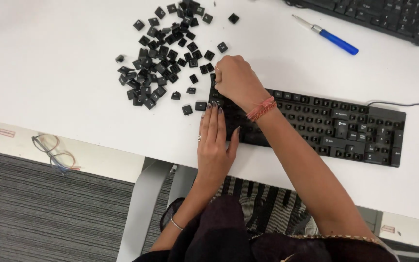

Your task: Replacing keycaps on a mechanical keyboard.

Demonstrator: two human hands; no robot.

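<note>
Nearest us: dark clothing and a striped seat at the bottom edge, our two forearms rising from it.

White table (64, 97): broad, bears all the rest.

Black keyboard (316, 126): lies across the table's near edge, its left end under our hands, most sockets bare, a few caps still seated on the right block.

Heap of loose keycaps (163, 53): spread just left of and behind the keyboard, some strays beside its left end.

Left hand (214, 138): laid flat, fingers straight, palm down on the keyboard's left front corner, gripping nothing.

Right hand (236, 80): curled into a fist over the keyboard's upper left corner, fingertips hidden; we cannot tell what it pinches.

Judgement: the work goes best if we keep the left palm bracing the board and press straight down, cap square to its socket.

Around: second keyboard (389, 17) at the far right edge; blue-handled screwdriver (333, 39) between the boards; spectacles (54, 153) on a lower shelf. Stray keycaps crowd the left end and could be swept off.
</note>
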